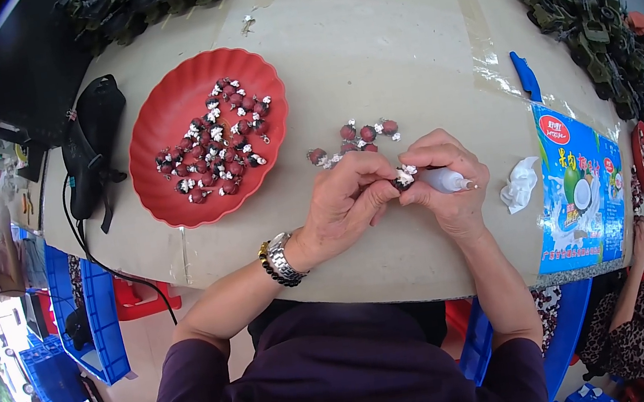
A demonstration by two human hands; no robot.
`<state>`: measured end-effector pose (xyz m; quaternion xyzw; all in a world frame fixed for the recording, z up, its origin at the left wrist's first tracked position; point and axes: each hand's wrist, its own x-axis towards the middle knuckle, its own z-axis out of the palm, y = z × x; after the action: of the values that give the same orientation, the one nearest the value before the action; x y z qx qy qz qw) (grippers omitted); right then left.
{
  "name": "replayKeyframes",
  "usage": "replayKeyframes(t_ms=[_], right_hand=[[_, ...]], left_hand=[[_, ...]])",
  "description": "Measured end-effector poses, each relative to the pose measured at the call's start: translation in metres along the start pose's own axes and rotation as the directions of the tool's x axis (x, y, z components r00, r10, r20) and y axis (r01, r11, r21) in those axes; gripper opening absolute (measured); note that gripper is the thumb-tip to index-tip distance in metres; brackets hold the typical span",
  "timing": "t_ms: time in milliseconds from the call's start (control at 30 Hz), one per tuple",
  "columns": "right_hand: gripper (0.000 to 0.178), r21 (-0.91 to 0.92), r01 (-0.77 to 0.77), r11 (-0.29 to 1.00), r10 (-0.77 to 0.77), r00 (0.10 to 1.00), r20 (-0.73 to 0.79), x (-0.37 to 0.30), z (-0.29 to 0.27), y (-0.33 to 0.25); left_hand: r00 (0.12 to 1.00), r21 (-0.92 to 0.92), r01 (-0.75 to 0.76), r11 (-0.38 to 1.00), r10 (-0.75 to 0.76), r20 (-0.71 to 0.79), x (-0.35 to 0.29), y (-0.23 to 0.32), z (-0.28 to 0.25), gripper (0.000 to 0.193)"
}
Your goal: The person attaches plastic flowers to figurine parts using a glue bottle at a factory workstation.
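Left hand [346, 197] pinches 1 small red piece [404, 179] above the surface [367, 55]; right hand [443, 184] grips a white squeeze bottle [444, 180], nozzle pointing away from it. Suggest bracing hands together, squeezing lightly, keeping the piece clear of the 5 or so loose pieces [355, 140] beyond.

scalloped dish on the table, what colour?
Red; the dish shows plainly in the head view.

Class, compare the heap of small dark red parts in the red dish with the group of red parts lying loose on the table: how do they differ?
The parts in the red dish are many and piled together; the loose group on the table is only a handful, spread in a short row. The dish heap lies left of the hands; the loose group just beyond them. Both share dark red bodies with white bits.
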<state>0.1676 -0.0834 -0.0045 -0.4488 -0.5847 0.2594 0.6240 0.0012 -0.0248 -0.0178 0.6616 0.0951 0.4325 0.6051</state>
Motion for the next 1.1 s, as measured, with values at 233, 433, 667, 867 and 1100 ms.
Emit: replayKeyframes(t_ms=[233,433,667,867,1100], right_hand=[[0.041,0.038,-0.01,0.999,0.01,1.0,0.005,-0.002,0.001,-0.001],[0.035,0.04,0.055,0.998,-0.056,0.998,0.019,0.001,0.002,-0.004],[0.039,0.053,0.011,0.999,-0.012,1.0,0.011,-0.001,0.002,-0.007],[0.034,-0.112,0.184,0.977,-0.183,0.983,0.013,0.003,0.001,-0.01],[0.037,-0.213,0.217,0.953,-0.22,0.975,0.013,0.003,0.003,-0.015]], left_hand=[[0.999,-0.066,0.037,0.997,-0.037,0.004,-0.002,0.0,0.001,0.01],[0.999,-0.091,0.029,0.995,-0.027,0.024,-0.002,0.002,0.0,0.012],[0.999,-0.123,0.03,0.992,-0.028,0.017,-0.003,0.003,0.002,0.012],[0.986,-0.176,0.161,0.971,-0.151,0.065,-0.002,0.007,0.001,0.014],[0.961,-0.306,0.25,0.919,-0.196,0.195,0.005,0.01,-0.006,0.018]])
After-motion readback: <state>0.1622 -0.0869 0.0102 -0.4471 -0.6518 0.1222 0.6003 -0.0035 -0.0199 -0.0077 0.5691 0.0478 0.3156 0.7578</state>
